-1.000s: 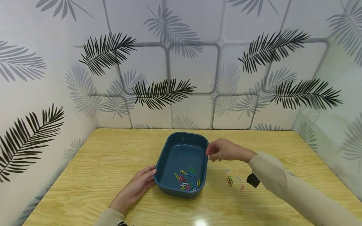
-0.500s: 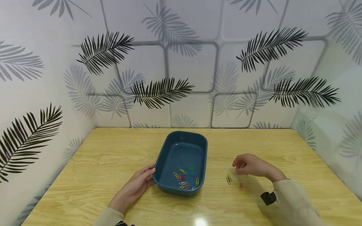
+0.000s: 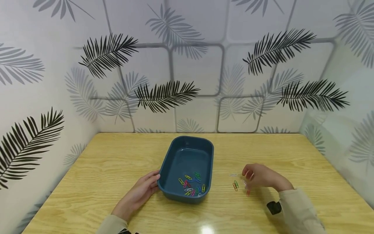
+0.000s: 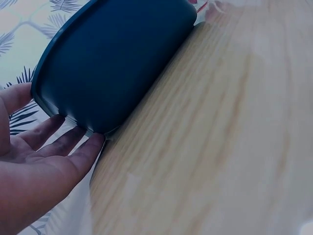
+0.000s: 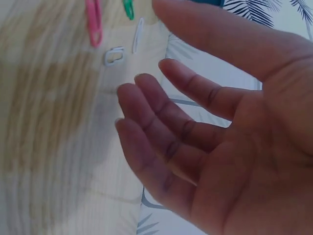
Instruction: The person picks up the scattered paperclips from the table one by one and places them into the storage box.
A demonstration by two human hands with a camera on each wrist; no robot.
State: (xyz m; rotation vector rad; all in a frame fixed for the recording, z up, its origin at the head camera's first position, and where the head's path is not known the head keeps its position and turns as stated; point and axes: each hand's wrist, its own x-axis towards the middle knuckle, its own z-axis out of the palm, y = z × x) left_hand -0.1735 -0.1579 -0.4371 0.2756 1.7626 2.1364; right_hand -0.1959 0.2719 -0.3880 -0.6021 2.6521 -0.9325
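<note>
A dark blue rectangular tray (image 3: 187, 152) stands on the wooden table, with several coloured paper clips (image 3: 203, 188) lying in its near end. My left hand (image 3: 143, 190) touches the tray's left side. In the left wrist view, its thumb is at the rim and its fingertips rest along the wall of the tray (image 4: 112, 63). My right hand (image 3: 261, 177) hovers low over loose paper clips to the right of the tray, thumb apart from bent fingers, nothing between them. Just beyond its fingertips in the right wrist view are a white paper clip (image 5: 115, 56) and a pink paper clip (image 5: 94, 24).
Between tray and right hand lie a red paper clip (image 3: 235, 187), a green paper clip (image 3: 236, 184) and a white paper clip (image 3: 233, 175). The table (image 3: 117, 152) meets a leaf-patterned wall covering (image 3: 195, 113) at the back and both sides.
My right hand has moved from beside the tray's right rim to the right and nearer, over the loose paper clips. My left hand stays against the tray.
</note>
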